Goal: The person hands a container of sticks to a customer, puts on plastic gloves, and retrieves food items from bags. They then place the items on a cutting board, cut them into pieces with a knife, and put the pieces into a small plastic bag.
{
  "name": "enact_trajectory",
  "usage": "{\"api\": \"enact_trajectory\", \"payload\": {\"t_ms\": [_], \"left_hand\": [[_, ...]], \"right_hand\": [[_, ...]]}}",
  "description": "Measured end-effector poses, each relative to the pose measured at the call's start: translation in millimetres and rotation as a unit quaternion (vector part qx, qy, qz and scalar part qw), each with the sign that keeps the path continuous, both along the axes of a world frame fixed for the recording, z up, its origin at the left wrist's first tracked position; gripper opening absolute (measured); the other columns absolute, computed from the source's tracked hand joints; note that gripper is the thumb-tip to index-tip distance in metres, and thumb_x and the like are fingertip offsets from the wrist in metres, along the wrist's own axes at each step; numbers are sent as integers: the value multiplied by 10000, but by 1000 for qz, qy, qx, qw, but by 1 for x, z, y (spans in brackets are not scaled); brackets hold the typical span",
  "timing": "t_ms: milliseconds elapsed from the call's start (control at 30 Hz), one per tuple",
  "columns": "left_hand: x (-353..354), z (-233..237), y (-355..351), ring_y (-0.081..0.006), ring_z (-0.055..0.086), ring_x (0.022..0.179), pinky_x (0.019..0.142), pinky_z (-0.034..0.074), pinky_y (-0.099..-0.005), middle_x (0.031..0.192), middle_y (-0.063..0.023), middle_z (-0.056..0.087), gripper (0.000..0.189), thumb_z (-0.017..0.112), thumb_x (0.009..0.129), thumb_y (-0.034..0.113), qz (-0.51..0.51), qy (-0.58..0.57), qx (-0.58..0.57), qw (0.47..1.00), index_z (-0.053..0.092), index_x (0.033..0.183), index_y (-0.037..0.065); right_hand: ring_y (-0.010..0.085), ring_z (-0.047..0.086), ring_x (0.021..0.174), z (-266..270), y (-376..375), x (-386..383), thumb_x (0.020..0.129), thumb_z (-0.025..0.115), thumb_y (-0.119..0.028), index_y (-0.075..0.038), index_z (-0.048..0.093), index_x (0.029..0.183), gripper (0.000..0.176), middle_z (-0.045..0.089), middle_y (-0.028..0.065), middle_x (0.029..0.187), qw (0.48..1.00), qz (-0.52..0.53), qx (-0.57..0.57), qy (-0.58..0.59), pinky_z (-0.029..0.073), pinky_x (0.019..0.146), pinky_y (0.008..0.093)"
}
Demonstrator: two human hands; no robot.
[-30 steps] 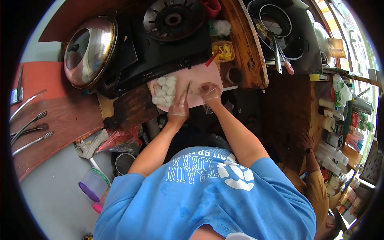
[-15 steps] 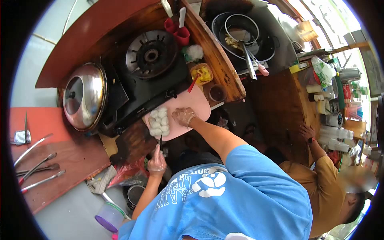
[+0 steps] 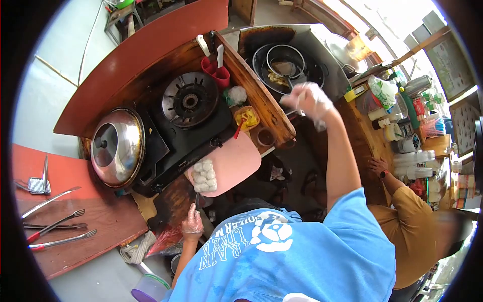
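Note:
My left hand (image 3: 191, 223), in a clear plastic glove, is closed around a knife (image 3: 196, 199) whose blade points up toward the chopping board. White round balls (image 3: 205, 177), several packed together, lie at the left end of the pink chopping board (image 3: 236, 158). My right hand (image 3: 309, 102), gloved too, is raised at the front edge of a dark wok (image 3: 318, 75). It covers the place of the handles of a round strainer (image 3: 286, 46) in the wok. Whether its fingers touch or hold a handle is blurred and hidden.
Behind the board stands a black gas stove (image 3: 196, 138), with a lidded pan (image 3: 118, 146) on its left. A yellow-filled container (image 3: 246, 119) and a sauce cup (image 3: 266, 137) sit beside the board. Tongs (image 3: 63, 234) lie at left. Another person's hand (image 3: 378, 166) rests on the right counter.
My right hand has left the pink board and moved up and right to the wok. My left hand still holds the knife near the white balls. The camera view has shifted.

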State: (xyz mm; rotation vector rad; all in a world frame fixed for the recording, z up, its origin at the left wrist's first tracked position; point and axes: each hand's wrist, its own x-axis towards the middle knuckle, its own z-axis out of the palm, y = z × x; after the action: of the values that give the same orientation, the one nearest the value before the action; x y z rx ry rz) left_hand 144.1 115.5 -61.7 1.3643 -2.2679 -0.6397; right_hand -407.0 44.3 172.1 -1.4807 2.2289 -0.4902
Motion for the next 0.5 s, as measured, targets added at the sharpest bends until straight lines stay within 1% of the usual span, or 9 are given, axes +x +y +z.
{"api": "enact_trajectory", "payload": {"t_ms": [67,133,200,233,333,367,400,433,500], "left_hand": [[0,4,-3,-430,700,743,618,545,-500,926,-256,707,390,610,936,130,18,-3,20,1000,594,1324,93],[4,3,-5,-435,698,747,622,548,-495,886,-260,701,391,611,936,132,43,-10,20,999,596,1326,106],[12,-7,-6,-434,699,766,635,551,-489,865,-252,703,380,606,939,135,59,-17,47,997,597,1318,117],[16,-11,-7,-431,699,776,642,552,-487,865,-250,703,371,602,942,139,60,-2,50,997,598,1313,115],[21,-8,-6,-423,703,812,665,557,-481,891,-245,707,354,594,948,140,67,-10,73,995,595,1300,101],[21,-3,-5,-422,703,805,662,553,-484,892,-243,707,353,596,946,140,77,-31,92,992,596,1297,95],[20,-1,-6,-422,702,797,659,549,-488,892,-240,708,353,598,944,140,82,-51,111,989,597,1293,90],[23,-8,-6,-422,702,797,659,549,-488,892,-240,708,353,598,944,140,70,-47,110,990,597,1293,90],[31,-26,-7,-403,699,738,647,536,-476,879,-235,706,365,624,933,170,55,8,54,997,594,1282,70]], "right_hand": [[343,705,838,-27,-35,-60,861,713,-407,-12,743,891,398,720,188,843,984,-94,54,143,557,766,405],[346,703,959,-63,-62,-115,862,675,-441,-25,751,995,444,724,205,991,962,-63,150,220,557,840,405],[338,691,1021,-107,-82,-152,863,655,-448,-32,745,1053,467,714,201,1076,950,-51,187,245,551,890,397],[338,682,1053,-133,-93,-169,846,660,-442,-37,747,1052,463,710,190,1109,937,-7,209,279,546,914,393],[332,669,1092,-125,-89,-150,844,665,-418,-30,741,1081,461,706,192,1128,936,9,224,272,533,941,398],[321,689,1039,-135,-89,-154,896,584,-490,-29,759,1004,505,721,197,1059,926,35,211,310,535,927,389],[333,677,1066,-126,-87,-148,860,652,-441,-31,749,1054,464,710,198,1116,946,-7,196,259,528,949,396],[337,667,1089,-116,-82,-144,846,677,-413,-34,735,1095,457,698,195,1153,956,-23,168,241,522,964,397],[342,646,1130,-81,-69,-128,827,715,-361,-45,706,1167,464,681,189,1206,968,-61,123,212,509,991,400]]}}
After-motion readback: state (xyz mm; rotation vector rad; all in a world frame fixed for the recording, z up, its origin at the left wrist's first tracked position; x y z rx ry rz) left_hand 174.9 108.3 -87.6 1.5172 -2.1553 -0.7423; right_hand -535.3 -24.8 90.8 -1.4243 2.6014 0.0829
